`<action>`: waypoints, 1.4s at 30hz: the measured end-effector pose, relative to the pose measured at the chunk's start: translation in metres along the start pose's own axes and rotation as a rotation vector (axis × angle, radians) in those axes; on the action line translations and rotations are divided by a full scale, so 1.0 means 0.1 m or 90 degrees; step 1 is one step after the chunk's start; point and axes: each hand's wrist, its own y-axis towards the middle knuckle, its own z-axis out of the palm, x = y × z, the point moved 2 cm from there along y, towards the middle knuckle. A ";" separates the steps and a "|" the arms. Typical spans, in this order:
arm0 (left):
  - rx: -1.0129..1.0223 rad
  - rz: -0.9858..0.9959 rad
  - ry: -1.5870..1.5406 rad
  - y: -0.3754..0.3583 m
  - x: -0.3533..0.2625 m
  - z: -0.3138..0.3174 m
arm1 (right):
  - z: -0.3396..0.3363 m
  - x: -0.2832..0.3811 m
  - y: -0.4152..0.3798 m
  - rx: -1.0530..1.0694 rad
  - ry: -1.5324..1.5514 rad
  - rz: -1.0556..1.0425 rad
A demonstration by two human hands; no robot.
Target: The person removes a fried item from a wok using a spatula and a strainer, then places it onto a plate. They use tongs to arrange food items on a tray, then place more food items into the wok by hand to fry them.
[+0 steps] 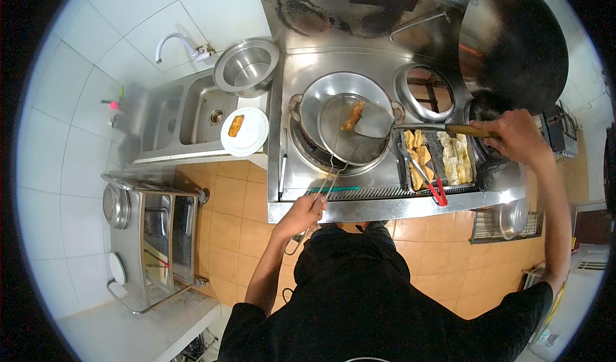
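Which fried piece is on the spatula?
The golden piece over the wok, on the spatula held by the right hand; another lies on the white plate.

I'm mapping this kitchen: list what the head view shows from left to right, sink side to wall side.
Faucet → sink → white plate with a fried piece → left hand → wire skimmer over the wok → tray of fried pieces → right hand

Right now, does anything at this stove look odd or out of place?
Little stands out. The back panel behind the stove carries dark scorch-like stains. A big wok stands tilted up on edge at the right rather than lying flat. Otherwise the left hand holds a wire strainer and the right hand a spatula under one fried piece.
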 end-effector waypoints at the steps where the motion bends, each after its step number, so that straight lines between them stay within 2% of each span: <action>1: -0.001 0.000 -0.001 -0.01 -0.01 0.00 | -0.02 0.01 0.00 0.000 -0.001 -0.001; 10: 0.032 -0.002 -0.058 0.03 -0.05 0.01 | -0.04 -0.02 0.11 -0.042 0.019 -0.022; 16: 0.018 0.009 -0.061 0.05 -0.01 0.01 | -0.09 -0.04 0.10 -0.008 0.007 0.012; 24: 0.002 0.035 -0.100 0.11 0.08 0.05 | 0.29 0.03 0.01 -0.106 0.128 0.080; 27: -0.010 0.056 -0.114 0.15 0.13 0.07 | 0.67 0.32 -0.02 0.014 0.320 0.185; 30: -0.037 0.068 -0.112 0.18 0.16 0.06 | 1.46 0.66 -0.07 -0.058 0.531 0.197; 31: -0.044 0.066 -0.109 0.17 0.17 0.06 | 1.59 0.82 -0.06 -0.148 0.634 0.160; 34: -0.060 0.082 -0.098 0.19 0.07 0.00 | 1.61 1.14 0.00 -0.169 0.696 0.204; 37: -0.054 0.076 -0.095 0.20 0.02 -0.03 | 1.49 1.28 -0.03 -0.103 0.685 0.288; 40: -0.050 0.072 -0.113 0.25 0.05 -0.02 | 1.67 1.44 -0.03 -0.252 0.757 0.260; 42: -0.059 0.078 -0.082 0.27 0.16 0.06 | 1.73 1.57 -0.04 -0.250 0.825 0.289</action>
